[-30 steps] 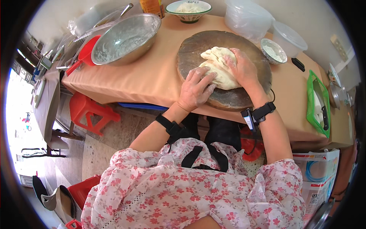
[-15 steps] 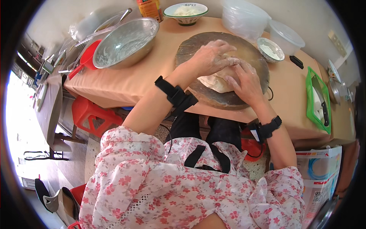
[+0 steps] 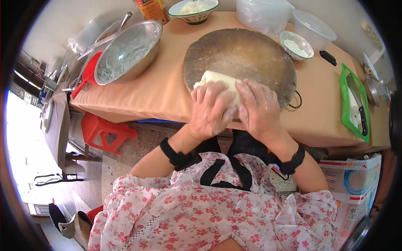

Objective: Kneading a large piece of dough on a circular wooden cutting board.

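Observation:
A lump of pale dough [image 3: 218, 78] lies at the near edge of a round wooden board [image 3: 245, 49]. Fingers curled over its near left part, my left hand [image 3: 211, 108] grips the dough. My right hand [image 3: 260, 108] presses on its right side, the two thumbs close together. Flour whitens the fingers of both hands. Part of the dough is hidden under the hands.
Left of the board stand a floury metal bowl [image 3: 134, 54] and a red scoop [image 3: 90, 69]. A patterned bowl [image 3: 194, 19] is at the back, a small flour bowl [image 3: 296, 45] at the right. A green basket [image 3: 346, 104] holding a knife [image 3: 362, 119] sits far right.
Both hands have come toward me, from the middle of the board to its near edge. The dough has moved nearer, and the hands now lie side by side over it.

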